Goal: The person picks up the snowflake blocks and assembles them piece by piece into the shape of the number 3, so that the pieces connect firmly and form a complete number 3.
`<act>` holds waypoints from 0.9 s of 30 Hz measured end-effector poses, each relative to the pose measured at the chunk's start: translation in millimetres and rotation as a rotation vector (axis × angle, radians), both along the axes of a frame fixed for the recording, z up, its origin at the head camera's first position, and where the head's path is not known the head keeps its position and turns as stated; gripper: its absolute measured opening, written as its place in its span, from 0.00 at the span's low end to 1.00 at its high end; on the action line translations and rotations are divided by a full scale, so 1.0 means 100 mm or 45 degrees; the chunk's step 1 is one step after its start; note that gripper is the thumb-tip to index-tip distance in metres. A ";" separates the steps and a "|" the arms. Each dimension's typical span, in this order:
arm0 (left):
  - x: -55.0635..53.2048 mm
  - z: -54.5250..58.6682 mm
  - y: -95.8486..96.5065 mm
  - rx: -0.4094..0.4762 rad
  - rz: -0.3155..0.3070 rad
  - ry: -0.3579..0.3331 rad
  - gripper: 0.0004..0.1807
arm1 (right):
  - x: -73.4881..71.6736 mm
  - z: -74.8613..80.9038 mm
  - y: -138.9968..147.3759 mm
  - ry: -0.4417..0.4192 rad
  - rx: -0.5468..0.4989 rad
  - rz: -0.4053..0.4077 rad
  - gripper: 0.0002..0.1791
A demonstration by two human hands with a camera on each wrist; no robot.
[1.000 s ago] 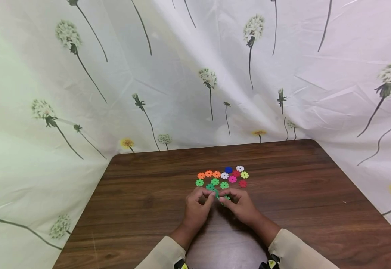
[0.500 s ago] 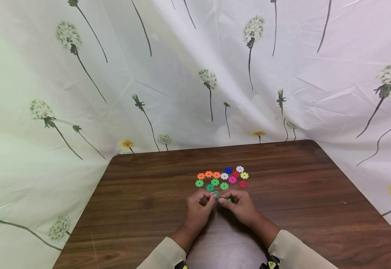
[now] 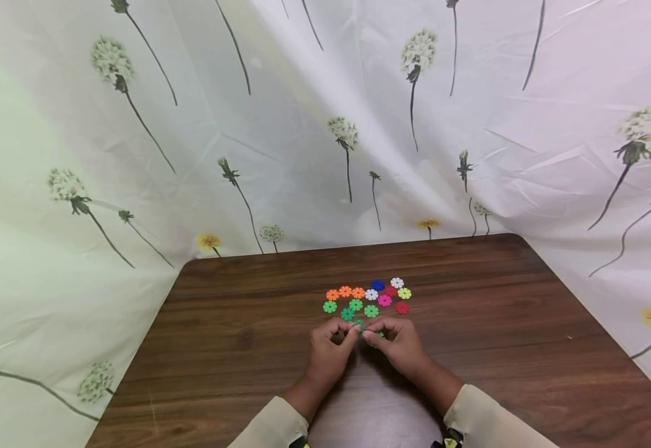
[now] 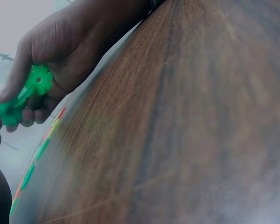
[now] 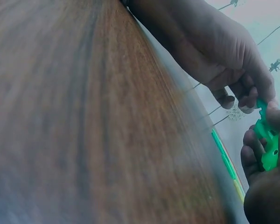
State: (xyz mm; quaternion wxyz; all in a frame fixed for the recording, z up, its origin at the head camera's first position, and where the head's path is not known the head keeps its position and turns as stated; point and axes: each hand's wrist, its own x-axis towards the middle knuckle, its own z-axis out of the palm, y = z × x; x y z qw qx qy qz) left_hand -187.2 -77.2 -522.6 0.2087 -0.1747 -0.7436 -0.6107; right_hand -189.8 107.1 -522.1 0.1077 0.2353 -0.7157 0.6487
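Note:
Between the fingertips of both hands are green notched plastic discs (image 3: 359, 325), linked into a small piece. My left hand (image 3: 329, 351) pinches it from the left with thumb and forefinger. From the other side my right hand (image 3: 406, 345) pinches it too. One disc (image 4: 38, 79) shows its round centre hole against the left palm in the left wrist view, with another overlapping it by the thumb tip. The right wrist view shows the green piece (image 5: 270, 156) partly hidden behind the left thumb. Just beyond the fingertips lies a darker green disc (image 3: 347, 314) on the table.
Loose discs spread flat beyond the hands: several green ones (image 3: 371, 311), orange ones (image 3: 345, 291), white (image 3: 371, 294), blue (image 3: 378, 285), pink (image 3: 384, 300), red (image 3: 402, 308) and yellow (image 3: 404, 293). The brown wooden table (image 3: 235, 361) ends at a dandelion-print cloth (image 3: 280, 186).
The green discs between the fingertips have turned slightly. Both hands stay nearly in place, and the loose discs lie as before; the head view has shifted slightly.

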 end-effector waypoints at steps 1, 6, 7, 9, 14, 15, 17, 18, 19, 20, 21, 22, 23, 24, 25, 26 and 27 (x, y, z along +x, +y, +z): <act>0.00 0.00 -0.01 -0.004 -0.001 0.007 0.07 | 0.00 0.00 0.00 -0.003 0.000 -0.002 0.02; 0.00 -0.01 -0.04 -0.037 -0.006 0.024 0.06 | -0.01 0.00 0.00 -0.089 -0.010 -0.015 0.04; 0.00 -0.02 -0.04 -0.039 -0.009 0.020 0.05 | -0.01 -0.01 0.00 -0.121 -0.015 -0.011 0.05; 0.00 -0.03 -0.05 -0.030 -0.018 0.006 0.05 | -0.01 -0.01 0.01 -0.200 -0.027 0.005 0.06; 0.00 -0.02 -0.07 -0.043 -0.094 -0.007 0.08 | -0.03 0.00 0.03 -0.307 -0.055 0.093 0.11; 0.00 -0.02 -0.08 -0.054 -0.112 -0.014 0.10 | -0.03 0.00 0.03 -0.308 -0.057 0.109 0.11; 0.00 -0.02 -0.08 -0.072 -0.146 -0.023 0.12 | -0.04 0.00 0.04 -0.312 -0.062 0.129 0.12; -0.01 -0.02 -0.08 -0.083 -0.153 -0.032 0.13 | -0.04 0.00 0.04 -0.313 -0.065 0.135 0.12; -0.01 -0.02 -0.09 -0.085 -0.160 -0.040 0.14 | -0.04 0.00 0.04 -0.316 -0.068 0.136 0.13; -0.01 -0.02 -0.09 -0.089 -0.161 -0.049 0.14 | -0.03 0.01 0.04 -0.320 -0.077 0.139 0.14; -0.01 -0.01 -0.09 -0.092 -0.159 -0.064 0.15 | -0.03 0.01 0.04 -0.331 -0.089 0.142 0.15; -0.01 -0.01 -0.09 -0.095 -0.158 -0.070 0.15 | -0.03 0.01 0.04 -0.346 -0.112 0.156 0.16; 0.00 -0.01 -0.09 -0.098 -0.156 -0.078 0.15 | -0.03 0.01 0.04 -0.358 -0.140 0.175 0.18; 0.00 -0.01 -0.09 -0.102 -0.154 -0.084 0.14 | -0.03 0.02 0.04 -0.368 -0.168 0.194 0.20; 0.00 0.00 -0.09 -0.100 -0.154 -0.088 0.14 | -0.02 0.02 0.05 -0.377 -0.195 0.215 0.22; 0.00 0.00 -0.09 -0.102 -0.150 -0.087 0.14 | -0.02 0.03 0.05 -0.384 -0.220 0.236 0.24; 0.00 0.00 -0.09 -0.104 -0.142 -0.084 0.14 | -0.02 0.04 0.05 -0.390 -0.243 0.257 0.25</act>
